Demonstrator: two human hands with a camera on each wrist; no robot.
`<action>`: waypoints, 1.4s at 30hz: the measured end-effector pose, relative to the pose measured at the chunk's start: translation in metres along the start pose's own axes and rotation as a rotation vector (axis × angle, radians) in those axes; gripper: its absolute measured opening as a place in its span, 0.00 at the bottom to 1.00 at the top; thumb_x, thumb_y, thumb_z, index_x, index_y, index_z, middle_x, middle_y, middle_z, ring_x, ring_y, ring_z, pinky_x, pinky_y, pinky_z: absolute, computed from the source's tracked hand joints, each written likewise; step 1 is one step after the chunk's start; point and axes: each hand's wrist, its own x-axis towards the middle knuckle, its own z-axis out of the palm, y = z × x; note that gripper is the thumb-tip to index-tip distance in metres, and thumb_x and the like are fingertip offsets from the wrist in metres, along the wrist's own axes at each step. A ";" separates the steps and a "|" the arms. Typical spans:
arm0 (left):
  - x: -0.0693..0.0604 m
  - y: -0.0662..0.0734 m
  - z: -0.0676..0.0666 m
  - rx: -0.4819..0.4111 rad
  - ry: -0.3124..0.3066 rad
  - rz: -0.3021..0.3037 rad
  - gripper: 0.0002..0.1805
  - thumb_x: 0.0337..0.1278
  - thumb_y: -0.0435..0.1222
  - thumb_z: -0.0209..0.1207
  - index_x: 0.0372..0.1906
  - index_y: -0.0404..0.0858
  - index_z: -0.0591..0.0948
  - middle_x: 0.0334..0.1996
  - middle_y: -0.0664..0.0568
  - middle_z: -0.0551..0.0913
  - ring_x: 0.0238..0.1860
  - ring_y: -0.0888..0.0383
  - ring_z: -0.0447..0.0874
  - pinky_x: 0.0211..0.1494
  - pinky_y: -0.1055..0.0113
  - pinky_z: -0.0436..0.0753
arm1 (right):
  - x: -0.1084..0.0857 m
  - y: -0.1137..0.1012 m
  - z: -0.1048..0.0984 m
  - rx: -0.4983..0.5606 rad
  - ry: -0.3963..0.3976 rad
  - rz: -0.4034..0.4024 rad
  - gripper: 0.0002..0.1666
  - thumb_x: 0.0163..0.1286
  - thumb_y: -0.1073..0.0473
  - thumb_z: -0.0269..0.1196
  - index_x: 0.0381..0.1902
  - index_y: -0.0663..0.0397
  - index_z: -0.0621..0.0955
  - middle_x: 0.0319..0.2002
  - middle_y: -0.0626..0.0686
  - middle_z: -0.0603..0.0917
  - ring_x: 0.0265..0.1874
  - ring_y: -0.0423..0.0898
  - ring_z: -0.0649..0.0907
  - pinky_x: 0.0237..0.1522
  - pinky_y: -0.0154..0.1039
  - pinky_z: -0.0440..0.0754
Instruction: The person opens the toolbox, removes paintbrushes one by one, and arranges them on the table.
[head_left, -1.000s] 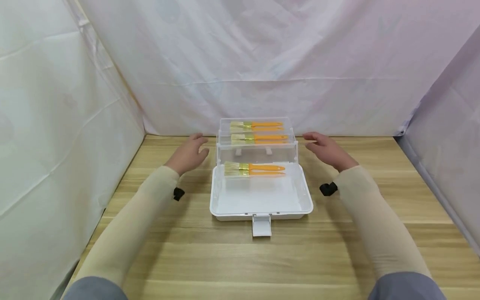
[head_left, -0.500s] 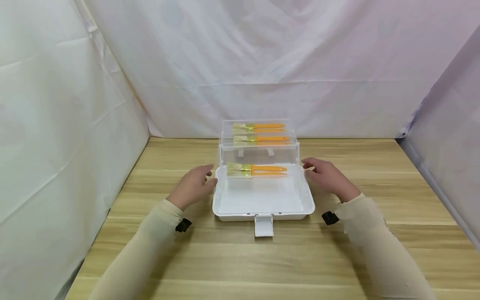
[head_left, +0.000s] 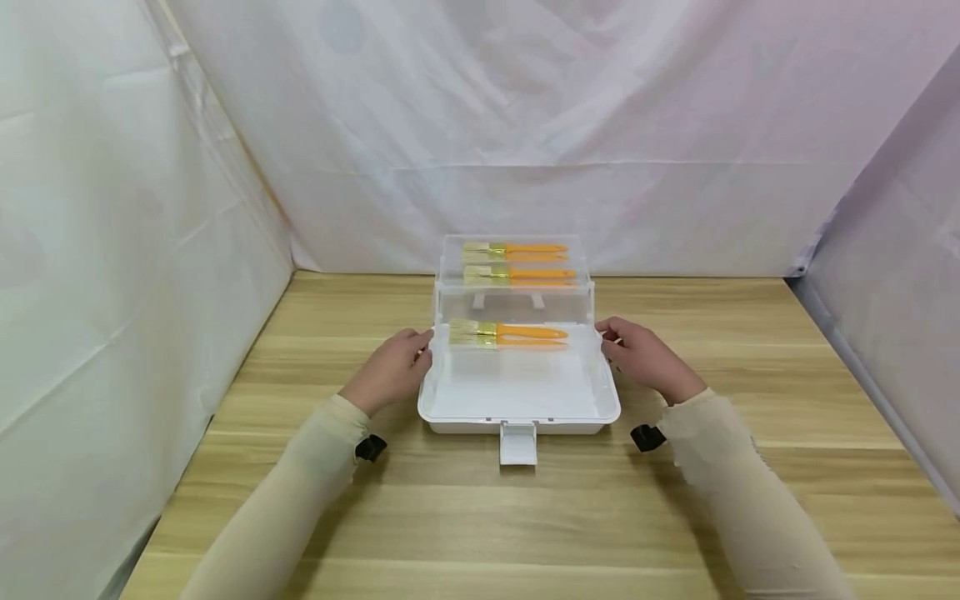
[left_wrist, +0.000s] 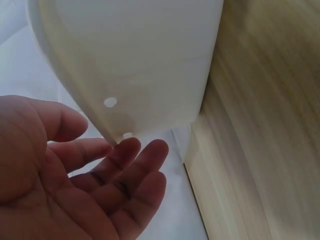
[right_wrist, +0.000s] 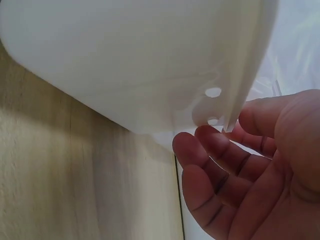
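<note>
A white box (head_left: 517, 428) with a clear tiered lid stands unfolded on the wooden table. Orange-handled brushes (head_left: 532, 332) lie across its back part, and more show in the two clear upper tiers (head_left: 577, 260). My left hand (head_left: 392, 367) grips the rim near the left back corner; in the left wrist view, the curled fingers of that hand (left_wrist: 85, 175) meet the edge of the white wall (left_wrist: 150, 60). At the right back corner my right hand (head_left: 647, 360) holds the opposite rim, and in the right wrist view thumb and fingers of this hand (right_wrist: 255, 170) close around its edge.
A white latch flap (head_left: 518, 446) hangs from the box's front. White cloth hangs behind the table (head_left: 525, 517) and at both sides. Small black devices (head_left: 371, 447) are strapped at both wrists.
Both hands have come toward the front along the box's sides and then inward onto its rim. The box's front edge sits slightly farther back.
</note>
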 end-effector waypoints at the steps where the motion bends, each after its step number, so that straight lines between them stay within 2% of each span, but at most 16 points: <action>1: 0.001 -0.001 0.000 0.002 0.003 0.004 0.25 0.74 0.35 0.47 0.68 0.25 0.69 0.46 0.41 0.80 0.36 0.54 0.77 0.41 0.60 0.79 | 0.001 0.000 0.000 0.010 0.002 0.009 0.23 0.80 0.57 0.48 0.66 0.61 0.70 0.53 0.62 0.78 0.42 0.51 0.82 0.42 0.47 0.83; 5: 0.005 -0.001 0.000 -0.005 -0.008 -0.011 0.26 0.75 0.36 0.44 0.69 0.26 0.68 0.48 0.41 0.80 0.34 0.54 0.75 0.39 0.60 0.77 | 0.005 0.001 0.001 0.043 0.000 0.037 0.23 0.80 0.55 0.48 0.67 0.59 0.69 0.53 0.61 0.77 0.43 0.53 0.81 0.44 0.51 0.82; 8: 0.008 -0.001 0.001 -0.020 -0.026 -0.038 0.26 0.76 0.37 0.43 0.71 0.28 0.67 0.52 0.41 0.79 0.35 0.54 0.75 0.41 0.60 0.77 | 0.008 0.002 -0.002 0.049 -0.003 0.045 0.24 0.80 0.55 0.47 0.68 0.58 0.68 0.54 0.61 0.77 0.44 0.53 0.81 0.46 0.53 0.82; 15: 0.016 -0.003 0.006 -0.037 -0.029 -0.052 0.27 0.77 0.39 0.41 0.72 0.31 0.66 0.62 0.40 0.74 0.50 0.50 0.79 0.54 0.55 0.78 | 0.014 0.007 -0.006 0.070 0.002 0.072 0.24 0.80 0.54 0.47 0.69 0.56 0.68 0.55 0.60 0.76 0.46 0.53 0.80 0.47 0.52 0.81; 19: 0.013 -0.004 0.007 -0.020 -0.023 -0.047 0.27 0.75 0.38 0.40 0.73 0.30 0.65 0.67 0.36 0.68 0.60 0.44 0.76 0.62 0.49 0.74 | 0.017 0.013 -0.003 0.086 0.010 0.088 0.24 0.80 0.54 0.48 0.68 0.54 0.68 0.54 0.59 0.76 0.45 0.53 0.80 0.46 0.51 0.81; 23: 0.003 -0.003 0.009 0.026 0.040 -0.022 0.29 0.72 0.39 0.45 0.72 0.30 0.66 0.71 0.32 0.62 0.66 0.37 0.69 0.66 0.45 0.70 | 0.016 0.014 -0.001 0.085 0.017 0.075 0.24 0.80 0.54 0.47 0.68 0.55 0.68 0.53 0.60 0.77 0.44 0.52 0.80 0.46 0.50 0.81; 28: -0.010 0.007 0.009 0.131 0.145 0.079 0.34 0.68 0.46 0.55 0.71 0.31 0.67 0.70 0.31 0.63 0.67 0.35 0.67 0.65 0.42 0.71 | 0.014 0.009 -0.001 0.079 0.037 0.069 0.24 0.80 0.55 0.47 0.68 0.56 0.69 0.53 0.60 0.77 0.43 0.52 0.80 0.45 0.49 0.81; 32: -0.025 0.020 0.013 0.285 0.184 0.179 0.37 0.64 0.51 0.60 0.68 0.30 0.70 0.68 0.30 0.66 0.67 0.33 0.65 0.65 0.42 0.70 | 0.014 0.008 0.000 0.083 0.040 0.079 0.23 0.80 0.55 0.47 0.68 0.55 0.69 0.53 0.59 0.77 0.44 0.53 0.80 0.45 0.48 0.82; 35: -0.035 0.026 0.020 0.375 0.206 0.283 0.35 0.63 0.51 0.62 0.65 0.31 0.74 0.65 0.31 0.70 0.67 0.33 0.66 0.66 0.44 0.70 | 0.014 0.007 0.001 0.075 0.038 0.081 0.24 0.80 0.54 0.47 0.68 0.55 0.69 0.53 0.59 0.77 0.45 0.53 0.80 0.45 0.48 0.82; 39: -0.037 0.030 0.030 0.392 0.232 0.437 0.30 0.62 0.50 0.63 0.61 0.34 0.78 0.63 0.36 0.74 0.66 0.36 0.69 0.66 0.47 0.71 | 0.014 0.006 0.001 0.063 0.050 0.087 0.24 0.80 0.54 0.47 0.68 0.55 0.69 0.53 0.59 0.77 0.45 0.53 0.80 0.45 0.47 0.81; 42: -0.037 0.030 0.038 0.394 0.202 0.486 0.30 0.62 0.51 0.63 0.62 0.36 0.77 0.64 0.37 0.74 0.67 0.37 0.67 0.67 0.47 0.69 | 0.015 0.008 0.001 0.064 0.043 0.090 0.23 0.80 0.55 0.48 0.68 0.55 0.69 0.53 0.59 0.78 0.44 0.52 0.80 0.45 0.48 0.81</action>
